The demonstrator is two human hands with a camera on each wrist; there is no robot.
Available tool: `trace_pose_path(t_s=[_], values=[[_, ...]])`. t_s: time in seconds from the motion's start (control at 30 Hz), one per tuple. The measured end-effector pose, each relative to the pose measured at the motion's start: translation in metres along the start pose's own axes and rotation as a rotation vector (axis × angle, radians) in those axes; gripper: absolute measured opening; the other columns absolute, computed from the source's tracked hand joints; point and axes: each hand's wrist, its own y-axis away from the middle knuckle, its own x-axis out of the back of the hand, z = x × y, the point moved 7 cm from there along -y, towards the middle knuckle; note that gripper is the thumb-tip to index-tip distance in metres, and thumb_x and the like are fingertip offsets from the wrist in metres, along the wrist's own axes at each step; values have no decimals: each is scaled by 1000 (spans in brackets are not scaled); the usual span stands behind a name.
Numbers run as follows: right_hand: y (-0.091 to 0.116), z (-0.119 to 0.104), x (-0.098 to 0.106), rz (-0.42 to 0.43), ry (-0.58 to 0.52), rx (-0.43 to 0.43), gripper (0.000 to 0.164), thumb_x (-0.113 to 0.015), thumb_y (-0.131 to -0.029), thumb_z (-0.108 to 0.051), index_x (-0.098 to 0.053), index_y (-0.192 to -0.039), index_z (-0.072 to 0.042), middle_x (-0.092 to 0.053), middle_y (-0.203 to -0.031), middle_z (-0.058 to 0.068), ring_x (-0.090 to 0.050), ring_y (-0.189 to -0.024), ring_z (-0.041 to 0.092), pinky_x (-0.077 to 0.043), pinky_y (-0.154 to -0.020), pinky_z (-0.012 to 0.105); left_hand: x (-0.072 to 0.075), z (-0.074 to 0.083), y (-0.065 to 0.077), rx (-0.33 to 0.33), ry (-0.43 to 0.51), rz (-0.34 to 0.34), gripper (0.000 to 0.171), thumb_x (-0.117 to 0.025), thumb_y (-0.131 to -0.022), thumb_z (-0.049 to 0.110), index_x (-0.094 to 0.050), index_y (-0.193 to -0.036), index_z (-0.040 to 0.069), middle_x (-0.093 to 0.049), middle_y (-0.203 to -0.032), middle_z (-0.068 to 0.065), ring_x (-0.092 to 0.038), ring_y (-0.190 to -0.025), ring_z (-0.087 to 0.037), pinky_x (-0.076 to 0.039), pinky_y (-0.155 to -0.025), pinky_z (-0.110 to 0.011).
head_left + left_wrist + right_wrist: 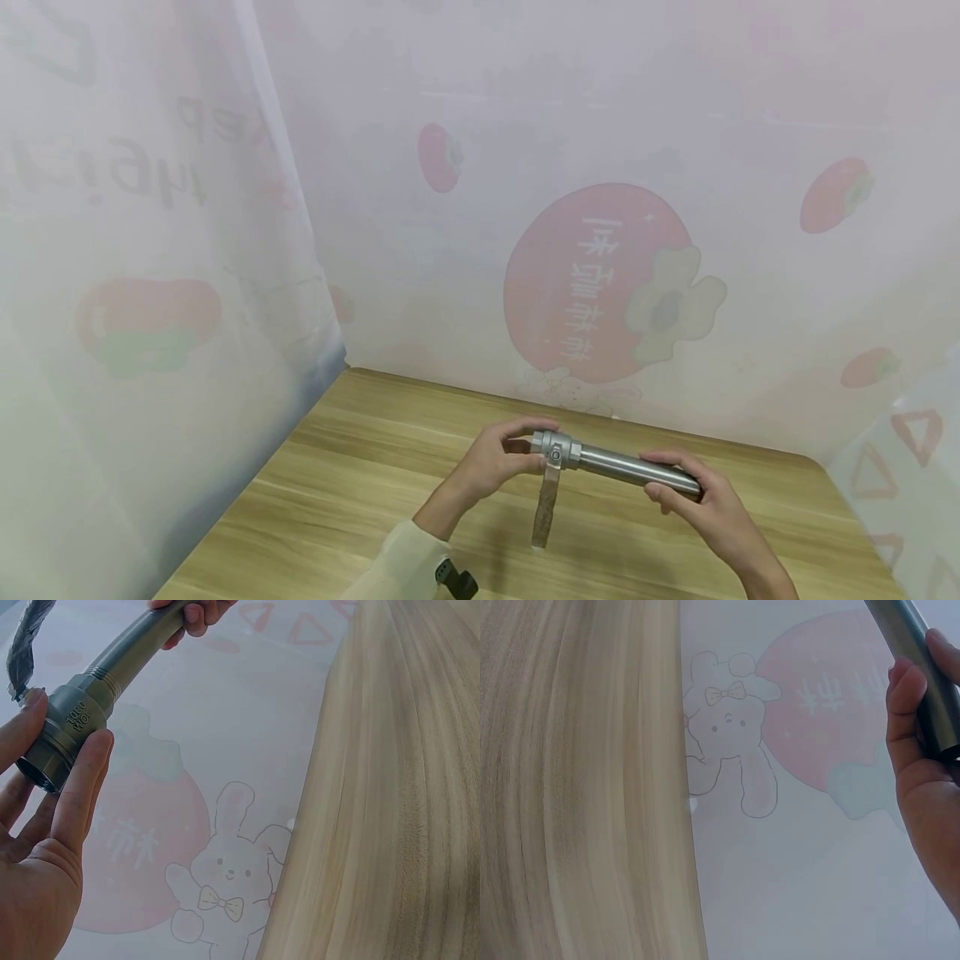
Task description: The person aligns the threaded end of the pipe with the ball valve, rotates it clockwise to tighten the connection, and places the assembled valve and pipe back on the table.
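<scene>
A metal ball valve (556, 450) is joined to one end of a straight steel pipe (626, 467), held above the table. From the valve a lever handle (546, 508) in a wrinkled wrapping hangs toward the table in the head view. My left hand (491, 460) grips the valve near its free end, thumb and fingers on either side. In the left wrist view the valve body (71, 712) shows raised lettering and an open round mouth. My right hand (701, 500) holds the pipe's far end between thumb and fingers; the right wrist view shows that pipe end (930, 697) in the hand.
The wood-grain table (360, 467) lies below both hands. Behind it hangs a pale printed curtain (420, 275) with strawberry pictures, and another curtain (150, 417) runs along the left side. A dark band (456, 579) is on the left wrist.
</scene>
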Motion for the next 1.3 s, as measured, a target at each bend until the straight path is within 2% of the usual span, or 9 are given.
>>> trace_pose_path(t_s=[0.2,0.33,0.9,1.03,1.2,1.3], values=[[1,1,0,-7,2,-12,38,-68,-104,2,-64,-142,-1,-71,-111,-1,-69,-81,16,-61,-69,31,0,-1,0,1,-6,-2,50,-78,-98,10,-67,-147,11,-63,-145,-21,-72,-115,-25,-68,-96,-38],[0,2,0,-5,6,-22,38,-67,-104,2,-65,-142,-3,-71,-109,-1,-68,-80,16,-61,-69,30,0,-1,0,2,-9,-2,50,-77,-98,10,-67,-147,12,-63,-146,-21,-72,-116,-26,-68,-96,-38],[0,-1,-1,-3,-22,21,38,-66,-104,4,-66,-141,-3,-69,-99,-3,-63,-73,16,-57,-62,31,1,-3,0,10,-5,2,50,-77,-98,9,-67,-147,12,-63,-146,-20,-72,-117,-25,-68,-97,-39],[0,-2,-1,-7,-23,7,38,-66,-105,3,-66,-142,-4,-68,-98,-4,-63,-73,15,-57,-62,31,1,-3,0,15,-5,5,50,-78,-98,10,-67,-147,13,-63,-145,-20,-72,-117,-25,-68,-97,-39],[1,0,-1,1,-7,-28,40,-72,-103,-1,-67,-142,-6,-72,-110,-7,-66,-77,11,-60,-64,29,2,-4,0,20,-2,8,51,-78,-97,10,-68,-147,14,-63,-145,-19,-72,-116,-24,-68,-97,-39],[2,1,-1,-6,-4,-45,44,-75,-101,-2,-67,-143,-8,-73,-123,-9,-70,-88,9,-63,-70,28,2,-4,0,21,-2,11,51,-78,-97,9,-68,-147,14,-64,-145,-19,-72,-116,-24,-68,-96,-39]])
